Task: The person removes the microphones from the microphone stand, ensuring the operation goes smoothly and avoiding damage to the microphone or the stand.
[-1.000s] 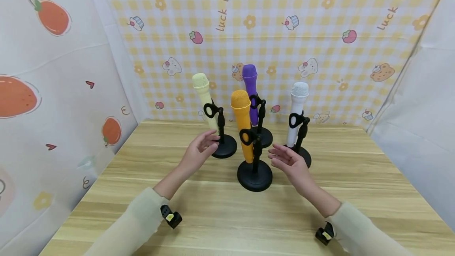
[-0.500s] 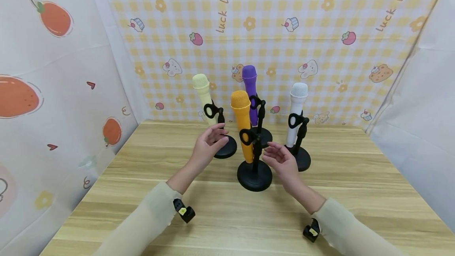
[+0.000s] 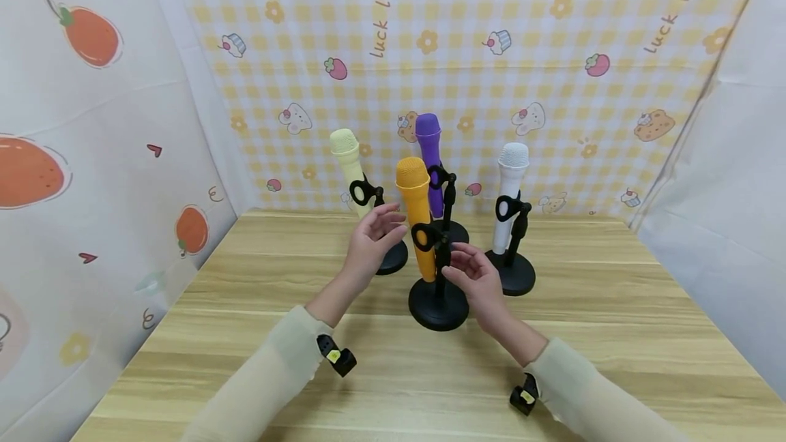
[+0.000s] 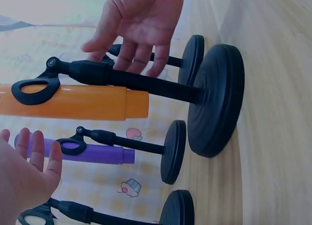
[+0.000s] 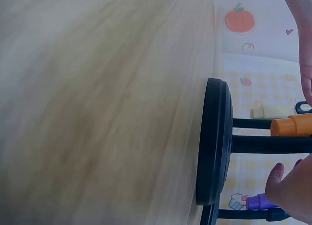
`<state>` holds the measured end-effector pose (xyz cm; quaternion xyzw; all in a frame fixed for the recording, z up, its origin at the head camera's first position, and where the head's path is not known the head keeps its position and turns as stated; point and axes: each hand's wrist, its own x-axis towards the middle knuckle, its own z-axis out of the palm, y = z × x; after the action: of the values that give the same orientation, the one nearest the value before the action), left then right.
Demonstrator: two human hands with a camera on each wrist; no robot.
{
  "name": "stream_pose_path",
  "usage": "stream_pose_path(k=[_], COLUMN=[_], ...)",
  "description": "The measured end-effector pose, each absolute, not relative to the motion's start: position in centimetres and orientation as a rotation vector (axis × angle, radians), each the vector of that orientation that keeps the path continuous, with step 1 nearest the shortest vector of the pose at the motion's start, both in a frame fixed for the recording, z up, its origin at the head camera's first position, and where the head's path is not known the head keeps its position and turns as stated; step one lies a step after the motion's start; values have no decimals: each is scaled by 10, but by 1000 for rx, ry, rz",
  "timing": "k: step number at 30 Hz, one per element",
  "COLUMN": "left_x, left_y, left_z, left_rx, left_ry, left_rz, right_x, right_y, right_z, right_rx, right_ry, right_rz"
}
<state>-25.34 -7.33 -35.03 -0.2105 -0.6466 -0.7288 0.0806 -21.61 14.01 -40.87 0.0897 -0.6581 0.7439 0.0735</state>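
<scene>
An orange microphone (image 3: 418, 207) leans in the clip of a black stand (image 3: 439, 309) at the front of the group. My left hand (image 3: 371, 247) is at its left, relaxed fingers slightly bent and holding nothing. On the other side, my right hand (image 3: 482, 285) is close to the stand's pole with loosely bent fingers. In the left wrist view the right hand (image 4: 146, 22) is partly behind the pole (image 4: 151, 84); contact cannot be told. Behind stand a pale yellow microphone (image 3: 348, 159), partly hidden by the left hand, a purple one (image 3: 431, 145) and a white one (image 3: 509, 183), each on a black stand.
All the stands rest on a wooden table (image 3: 405, 374). A yellow checked cloth (image 3: 368, 12) hangs behind it, with white cloth (image 3: 123, 108) along the left side and more at the right. Both sleeves carry small black wrist cameras.
Both hands have moved inward towards the orange microphone and its stand, the left rightward and slightly up, the right leftward. The microphones have stayed in place.
</scene>
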Motion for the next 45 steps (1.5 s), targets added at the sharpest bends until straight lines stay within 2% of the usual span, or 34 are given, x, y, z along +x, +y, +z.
stream_pose_path(k=[22,45], left_x=[-256,-257], left_y=[-50,-34], left_z=[-337,-333], left_rx=[-553,-471], left_ry=[-1784,-1699], left_rz=[-2299,-2232], right_x=[-220,-223], right_y=[127,125], right_z=[-409,-408], right_rx=[182,117], right_ry=[-1935,-1934], right_rz=[2212,2208])
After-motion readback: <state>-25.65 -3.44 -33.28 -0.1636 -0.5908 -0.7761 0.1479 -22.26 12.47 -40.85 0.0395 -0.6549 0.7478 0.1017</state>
